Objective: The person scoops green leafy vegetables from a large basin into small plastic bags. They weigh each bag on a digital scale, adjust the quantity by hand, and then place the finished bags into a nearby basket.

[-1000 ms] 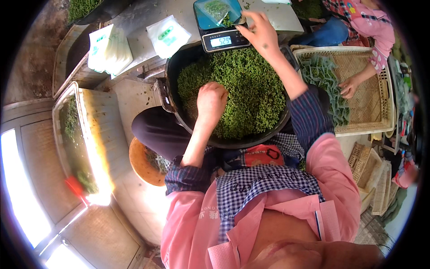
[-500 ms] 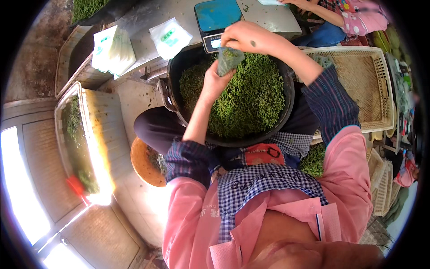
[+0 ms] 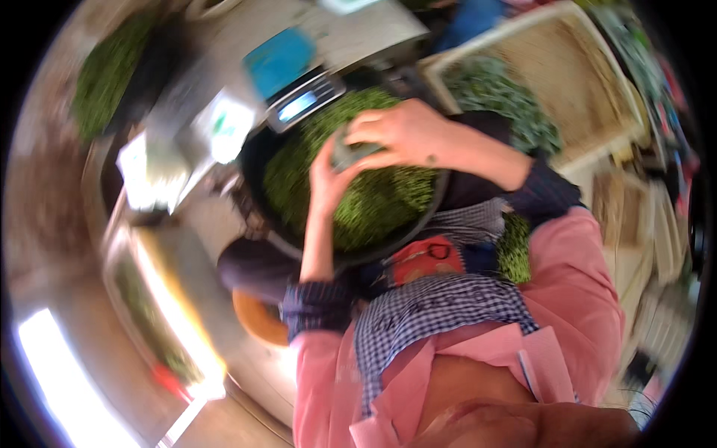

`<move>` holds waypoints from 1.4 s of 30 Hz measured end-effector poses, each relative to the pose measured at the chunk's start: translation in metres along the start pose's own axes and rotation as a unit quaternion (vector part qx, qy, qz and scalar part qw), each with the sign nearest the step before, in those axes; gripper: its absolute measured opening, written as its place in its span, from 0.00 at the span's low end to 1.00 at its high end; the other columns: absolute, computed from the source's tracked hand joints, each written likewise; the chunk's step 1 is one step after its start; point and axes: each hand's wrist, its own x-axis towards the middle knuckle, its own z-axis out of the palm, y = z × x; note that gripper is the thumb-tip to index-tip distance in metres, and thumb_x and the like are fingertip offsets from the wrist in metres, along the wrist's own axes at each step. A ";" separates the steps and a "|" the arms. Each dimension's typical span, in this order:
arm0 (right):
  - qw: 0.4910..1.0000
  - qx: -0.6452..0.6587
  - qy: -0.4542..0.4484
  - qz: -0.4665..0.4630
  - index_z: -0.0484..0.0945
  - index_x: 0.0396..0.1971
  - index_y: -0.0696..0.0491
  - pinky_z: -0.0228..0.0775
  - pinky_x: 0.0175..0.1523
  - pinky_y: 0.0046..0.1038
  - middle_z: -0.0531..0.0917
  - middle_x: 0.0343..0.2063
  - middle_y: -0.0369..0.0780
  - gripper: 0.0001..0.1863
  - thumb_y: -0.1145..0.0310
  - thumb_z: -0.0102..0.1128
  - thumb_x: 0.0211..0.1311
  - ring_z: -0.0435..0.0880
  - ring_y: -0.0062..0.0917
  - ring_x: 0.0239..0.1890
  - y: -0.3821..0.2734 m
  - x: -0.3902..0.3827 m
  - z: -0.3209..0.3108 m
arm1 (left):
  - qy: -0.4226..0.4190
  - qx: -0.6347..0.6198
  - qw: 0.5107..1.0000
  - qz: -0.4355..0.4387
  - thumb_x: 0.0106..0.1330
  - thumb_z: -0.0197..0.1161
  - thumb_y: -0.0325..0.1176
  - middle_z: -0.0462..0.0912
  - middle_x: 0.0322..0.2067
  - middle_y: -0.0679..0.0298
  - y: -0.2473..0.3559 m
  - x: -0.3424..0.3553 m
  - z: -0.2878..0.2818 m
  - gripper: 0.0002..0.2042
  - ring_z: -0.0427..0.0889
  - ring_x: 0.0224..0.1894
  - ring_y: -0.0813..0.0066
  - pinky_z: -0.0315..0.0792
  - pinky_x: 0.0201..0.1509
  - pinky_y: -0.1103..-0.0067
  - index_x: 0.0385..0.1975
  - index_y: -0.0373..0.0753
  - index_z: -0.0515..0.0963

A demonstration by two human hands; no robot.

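A small clear plastic bag (image 3: pixel 348 152) of green berries is between my two hands, above a black tub (image 3: pixel 444 196). My left hand (image 3: pixel 328 178) is closed around its near left side. Bent over its top and right side are the fingers of my right hand (image 3: pixel 403 136). Much of the bag is hidden by my fingers, and the view is blurred. Loose small green berries (image 3: pixel 358 216), like fresh peppercorns, fill the tub. Just beyond the tub stands a digital scale (image 3: pixel 308 100) with a blue platform and a lit display.
White printed bags (image 3: pixel 153 175) lie stacked at the table's (image 3: pixel 373 30) left edge, a separate white bag (image 3: pixel 226 125) beside them. At right, a white basket (image 3: pixel 597 142) holds filled bags (image 3: pixel 499 101). An orange bowl (image 3: pixel 260 319) sits by my left knee. A person's blue trousers (image 3: pixel 478 21) show beyond.
The whole view has turned and shifted. My right hand has come down from the bag's mouth to wrap around the bag. More filled bags in the basket are visible.
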 end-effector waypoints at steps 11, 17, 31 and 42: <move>0.858 -0.182 0.322 0.356 0.76 0.30 0.50 0.72 0.37 0.40 0.78 0.28 0.41 0.08 0.63 0.55 0.52 0.79 0.40 0.35 0.151 -0.182 -0.022 | -0.046 0.062 0.996 -0.044 0.57 0.64 0.23 0.73 0.55 0.55 0.017 0.013 0.018 0.31 0.78 0.46 0.70 0.76 0.43 0.79 0.63 0.34 0.61; 0.693 -0.333 0.133 0.625 0.75 0.38 0.54 0.71 0.37 0.43 0.81 0.32 0.45 0.13 0.63 0.51 0.58 0.80 0.41 0.36 0.299 -0.431 0.033 | 0.105 0.089 0.981 -0.133 0.62 0.62 0.28 0.83 0.35 0.59 -0.026 -0.009 -0.042 0.16 0.80 0.33 0.80 0.73 0.40 0.83 0.49 0.31 0.75; 0.867 -0.173 0.006 0.467 0.79 0.32 0.58 0.70 0.42 0.38 0.80 0.33 0.50 0.17 0.57 0.60 0.56 0.78 0.46 0.38 0.220 -0.256 -0.044 | 0.213 0.492 0.844 0.014 0.53 0.63 0.39 0.83 0.29 0.57 -0.062 0.069 -0.189 0.08 0.82 0.34 0.57 0.75 0.39 0.67 0.30 0.45 0.84; 0.980 -0.015 0.029 0.197 0.80 0.35 0.52 0.72 0.42 0.34 0.82 0.35 0.42 0.13 0.58 0.58 0.57 0.80 0.38 0.38 0.072 -0.022 0.042 | 0.103 0.481 0.851 -0.185 0.51 0.66 0.45 0.85 0.31 0.58 -0.040 0.089 -0.216 0.13 0.83 0.36 0.62 0.74 0.44 0.71 0.31 0.45 0.85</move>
